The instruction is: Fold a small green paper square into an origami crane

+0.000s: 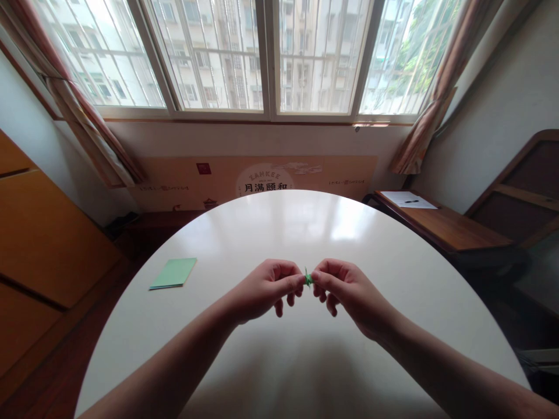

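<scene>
Between my two hands is a small green folded paper piece (308, 279), with a thin point sticking up from it. Thumb and forefinger of my left hand (279, 283) pinch its left side. On its right side, my right hand (338, 282) grips it the same way. Both hands are held above the white round table (271, 361), their other fingers curled loosely below. Much of the paper piece is hidden by the fingertips, so its full shape cannot be made out. To the left lies a stack of square green paper sheets (174, 272), flat on the table.
Behind the table, a printed banner (174, 180) runs along the wall under barred windows (218, 58). At the right stands a wooden side table (463, 221) bearing a white sheet (404, 199) and a dark pen (411, 201). Wooden cabinets (48, 233) are on the left.
</scene>
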Motion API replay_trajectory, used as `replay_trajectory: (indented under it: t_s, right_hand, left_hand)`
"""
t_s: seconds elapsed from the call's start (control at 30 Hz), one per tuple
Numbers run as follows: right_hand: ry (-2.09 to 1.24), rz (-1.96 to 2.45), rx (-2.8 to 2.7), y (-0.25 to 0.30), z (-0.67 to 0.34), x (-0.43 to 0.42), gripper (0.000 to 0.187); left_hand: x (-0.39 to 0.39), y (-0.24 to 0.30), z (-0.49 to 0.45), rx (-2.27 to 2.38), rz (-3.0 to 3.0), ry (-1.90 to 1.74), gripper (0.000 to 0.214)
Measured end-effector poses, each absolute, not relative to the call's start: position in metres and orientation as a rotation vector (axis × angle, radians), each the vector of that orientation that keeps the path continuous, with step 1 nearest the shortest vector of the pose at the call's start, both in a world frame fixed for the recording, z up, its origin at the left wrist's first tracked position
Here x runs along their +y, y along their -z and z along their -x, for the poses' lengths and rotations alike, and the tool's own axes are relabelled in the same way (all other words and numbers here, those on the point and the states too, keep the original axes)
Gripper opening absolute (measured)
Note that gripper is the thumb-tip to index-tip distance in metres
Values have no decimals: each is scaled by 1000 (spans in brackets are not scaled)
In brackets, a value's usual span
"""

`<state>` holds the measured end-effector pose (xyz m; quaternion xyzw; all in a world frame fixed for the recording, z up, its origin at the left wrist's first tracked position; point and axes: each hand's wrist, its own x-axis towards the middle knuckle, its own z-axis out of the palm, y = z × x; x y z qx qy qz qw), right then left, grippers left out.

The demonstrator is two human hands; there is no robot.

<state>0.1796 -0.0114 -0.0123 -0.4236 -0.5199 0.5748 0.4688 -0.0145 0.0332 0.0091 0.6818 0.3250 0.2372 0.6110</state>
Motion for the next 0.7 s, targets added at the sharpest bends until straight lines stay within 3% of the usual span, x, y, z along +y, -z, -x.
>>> replay_trajectory:
  t_s: [0.7]
  right_hand:
    - [-1619,997,-1213,10,-183,-10,28]
  left_hand:
    - [37,-12,21,688,-1554,-462,29]
